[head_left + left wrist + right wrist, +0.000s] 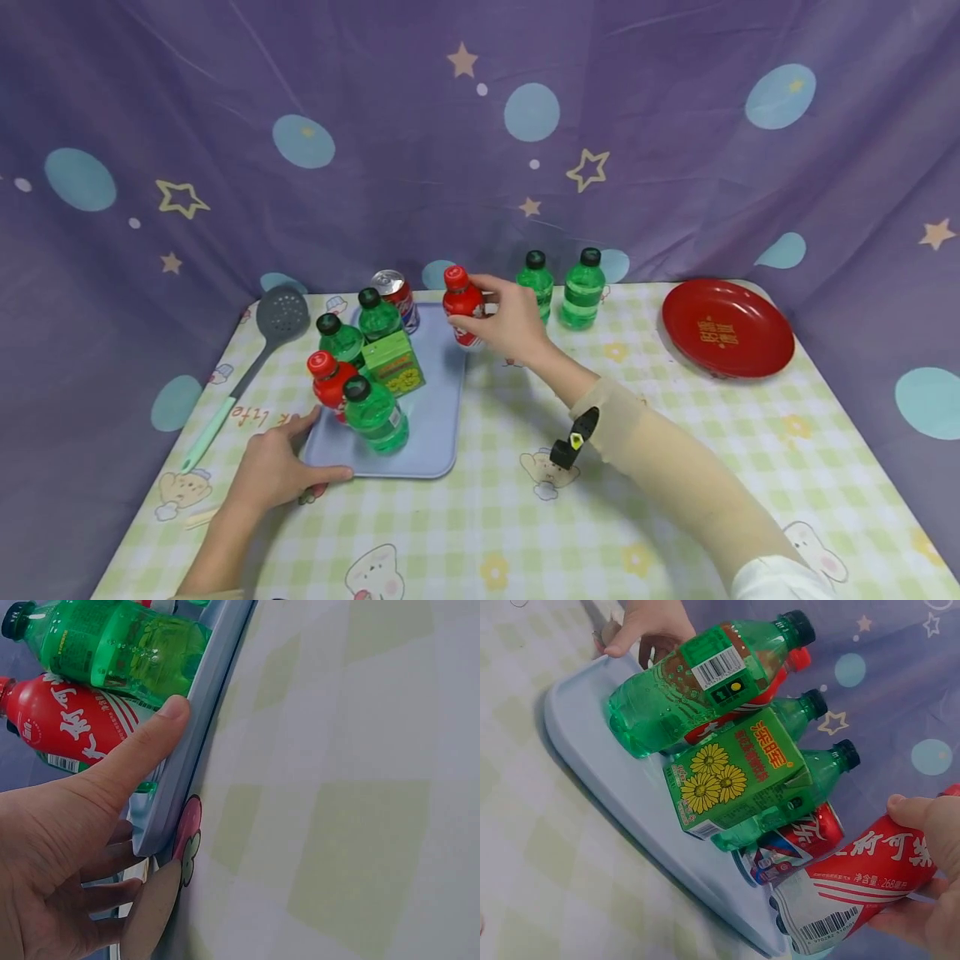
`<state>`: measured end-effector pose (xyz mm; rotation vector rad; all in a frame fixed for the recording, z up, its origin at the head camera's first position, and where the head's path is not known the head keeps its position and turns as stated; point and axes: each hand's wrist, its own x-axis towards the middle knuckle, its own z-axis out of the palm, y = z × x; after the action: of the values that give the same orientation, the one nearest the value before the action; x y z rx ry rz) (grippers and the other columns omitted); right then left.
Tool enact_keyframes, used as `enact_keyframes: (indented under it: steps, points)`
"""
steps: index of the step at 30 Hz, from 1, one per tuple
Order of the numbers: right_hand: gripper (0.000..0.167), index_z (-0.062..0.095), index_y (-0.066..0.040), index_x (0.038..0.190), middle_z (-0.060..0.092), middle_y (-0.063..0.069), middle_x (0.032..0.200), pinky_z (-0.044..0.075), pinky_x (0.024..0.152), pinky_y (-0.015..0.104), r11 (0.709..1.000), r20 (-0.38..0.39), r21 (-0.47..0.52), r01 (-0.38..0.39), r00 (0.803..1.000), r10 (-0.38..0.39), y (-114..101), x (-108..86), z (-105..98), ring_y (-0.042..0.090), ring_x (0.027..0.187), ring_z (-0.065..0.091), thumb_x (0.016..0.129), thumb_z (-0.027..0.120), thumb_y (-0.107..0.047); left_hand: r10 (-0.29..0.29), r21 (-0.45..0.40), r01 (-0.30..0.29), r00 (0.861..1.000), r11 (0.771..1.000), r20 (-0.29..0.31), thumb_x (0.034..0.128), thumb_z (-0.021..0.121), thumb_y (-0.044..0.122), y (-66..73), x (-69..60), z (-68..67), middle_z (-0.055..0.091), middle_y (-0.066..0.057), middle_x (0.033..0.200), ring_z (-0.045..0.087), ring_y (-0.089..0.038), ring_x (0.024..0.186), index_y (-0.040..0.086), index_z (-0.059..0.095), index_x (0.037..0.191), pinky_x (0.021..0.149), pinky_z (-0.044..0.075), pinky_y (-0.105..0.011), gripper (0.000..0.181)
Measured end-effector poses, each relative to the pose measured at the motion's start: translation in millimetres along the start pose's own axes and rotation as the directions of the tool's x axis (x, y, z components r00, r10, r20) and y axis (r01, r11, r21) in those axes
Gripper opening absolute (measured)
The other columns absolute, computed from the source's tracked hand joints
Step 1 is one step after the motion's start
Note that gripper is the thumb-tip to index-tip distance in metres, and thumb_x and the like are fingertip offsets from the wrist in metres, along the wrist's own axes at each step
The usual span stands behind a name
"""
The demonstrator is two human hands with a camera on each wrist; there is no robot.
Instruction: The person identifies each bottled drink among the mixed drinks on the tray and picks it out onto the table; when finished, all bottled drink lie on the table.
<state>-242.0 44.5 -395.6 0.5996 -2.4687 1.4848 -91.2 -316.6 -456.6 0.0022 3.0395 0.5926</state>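
My right hand grips a red cola bottle round its middle, fingers on one side and thumb on the other. The bottle is upright near the right rim of a light blue tray; whether its base touches anything I cannot tell. At the tray's front left corner, my left hand holds the rim between thumb and fingers. Close together on the tray stand a second red cola bottle, three green soda bottles, a green drink carton with yellow flowers, and a red and blue can.
Two more green soda bottles stand behind my right hand by the purple curtain. A red plate lies at the back right. Left of the tray lies a grey skimmer with a mint handle. A checked cloth covers the table.
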Motion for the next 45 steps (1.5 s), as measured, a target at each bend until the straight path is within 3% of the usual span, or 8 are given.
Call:
enact_keyframes:
  steps: [15, 19, 23, 29, 34, 37, 41, 45]
  points:
    - [0.059, 0.075, -0.012, 0.133, 0.078, 0.008, 0.129, 0.068, 0.083, 0.04, 0.999, -0.047, -0.017, 0.05, 0.998, -0.051, 14.5, -30.6, -57.7, 0.025, 0.104, 0.08, 0.08, 0.096, -0.024, -0.002, -0.011, 0.002, 1.0, 1.0, -0.001, 0.0553, 0.094, 0.076, -1.5, 0.1, 0.7, 0.053, -0.038, 0.148, 0.052, -0.062, 0.136, -0.006, 0.054, 0.151, 0.106, 0.05, -0.071, 0.132]
    - [0.059, 0.075, -0.014, 0.133, 0.078, 0.007, 0.129, 0.067, 0.082, 0.046, 0.999, -0.064, -0.033, 0.017, 0.998, -0.019, 24.2, -38.6, -73.1, 0.028, 0.103, 0.081, 0.08, 0.096, -0.026, -0.002, -0.011, 0.002, 1.0, 1.0, 0.002, 0.055, 0.094, 0.076, -1.0, 0.8, 2.4, 0.054, -0.038, 0.148, 0.052, -0.062, 0.136, -0.006, 0.054, 0.151, 0.106, 0.05, -0.071, 0.132]
    - [0.06, 0.074, -0.011, 0.133, 0.078, 0.009, 0.128, 0.065, 0.089, 0.051, 0.998, -0.086, -0.052, -0.047, 0.995, 0.043, 32.4, -46.7, -88.5, 0.03, 0.105, 0.081, 0.08, 0.097, -0.027, -0.011, -0.007, 0.011, 1.0, 1.0, 0.012, 0.0548, 0.093, 0.077, -0.8, 1.0, 2.9, 0.053, -0.038, 0.149, 0.051, -0.062, 0.137, -0.005, 0.053, 0.152, 0.106, 0.049, -0.072, 0.133]
    - [0.059, 0.074, -0.012, 0.134, 0.079, 0.009, 0.127, 0.063, 0.097, 0.051, 0.991, -0.098, -0.089, -0.095, 0.991, 0.087, 35.6, -55.0, -114.4, 0.029, 0.109, 0.079, 0.082, 0.095, -0.03, -0.02, -0.01, 0.02, 1.0, 1.0, 0.01, 0.0541, 0.094, 0.076, -1.7, 1.2, 1.3, 0.052, -0.038, 0.149, 0.05, -0.062, 0.137, -0.005, 0.053, 0.152, 0.106, 0.049, -0.072, 0.134]
    - [0.056, 0.073, -0.008, 0.133, 0.078, 0.013, 0.128, 0.064, 0.092, 0.028, 0.988, -0.119, -0.095, -0.125, 0.986, 0.114, 41.9, -60.3, -136.2, 0.033, 0.112, 0.079, 0.084, 0.094, -0.026, -0.014, -0.01, 0.014, 1.0, 1.0, 0.009, 0.0544, 0.094, 0.076, -1.1, 0.9, 0.9, 0.053, -0.039, 0.148, 0.051, -0.062, 0.136, -0.006, 0.053, 0.151, 0.105, 0.05, -0.072, 0.133]
    - [0.057, 0.072, -0.005, 0.133, 0.077, 0.016, 0.129, 0.058, 0.087, 0.011, 0.986, -0.142, -0.09, -0.143, 0.981, 0.13, 47.2, -61.9, -147.9, 0.036, 0.112, 0.078, 0.084, 0.093, -0.023, -0.013, -0.01, 0.013, 1.0, 1.0, 0.008, 0.0541, 0.095, 0.075, -0.3, 0.4, 0.4, 0.053, -0.039, 0.148, 0.051, -0.063, 0.136, -0.007, 0.053, 0.151, 0.105, 0.05, -0.072, 0.133]
    - [0.063, 0.069, -0.003, 0.138, 0.075, 0.018, 0.133, 0.053, 0.081, 0.002, 0.976, -0.183, -0.088, -0.199, 0.966, 0.18, 54.0, -63.2, -162.0, 0.038, 0.114, 0.077, 0.084, 0.093, -0.025, -0.012, -0.015, 0.012, 1.0, 1.0, 0.008, 0.0544, 0.095, 0.075, 0.3, -0.1, -0.3, 0.052, -0.039, 0.148, 0.05, -0.063, 0.137, -0.007, 0.053, 0.151, 0.106, 0.049, -0.072, 0.133]
    - [0.067, 0.066, -0.006, 0.142, 0.073, 0.017, 0.136, 0.055, 0.082, 0.005, 0.96, -0.205, -0.105, -0.258, 0.951, 0.233, 60.9, -64.1, -173.9, 0.037, 0.117, 0.076, 0.086, 0.092, -0.032, -0.012, -0.018, 0.012, 1.0, 1.0, 0.007, 0.0546, 0.095, 0.075, 0.3, 0.0, -0.5, 0.052, -0.039, 0.149, 0.05, -0.063, 0.137, -0.007, 0.053, 0.151, 0.106, 0.049, -0.072, 0.133]
